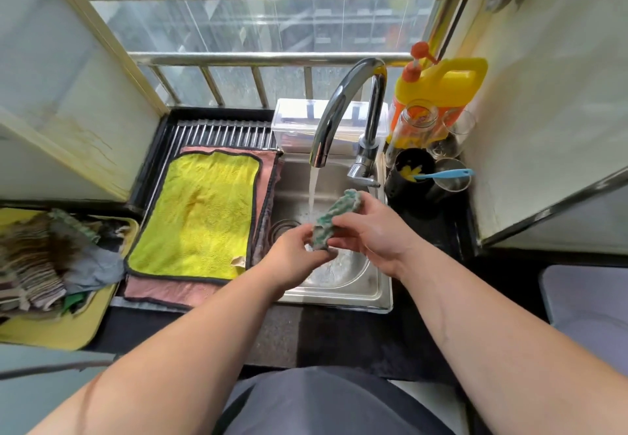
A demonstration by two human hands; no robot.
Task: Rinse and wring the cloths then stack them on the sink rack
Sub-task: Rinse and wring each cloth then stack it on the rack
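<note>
A green-and-white cloth [334, 218] is twisted into a roll over the steel sink [343, 293]. My left hand [294, 256] grips its lower end and my right hand [368, 227] grips its upper end. Water runs from the chrome faucet [334, 118] just left of the cloth. On the sink rack [217, 134] a yellow cloth [200, 213] lies flat on top of a pink cloth [170, 292].
A yellow tray [51, 332] at the left holds a heap of several cloths [40, 264]. A clear box [295, 128] stands behind the faucet. A yellow detergent jug [445, 83], glass jars, cups and a blue brush [441, 173] crowd the right corner.
</note>
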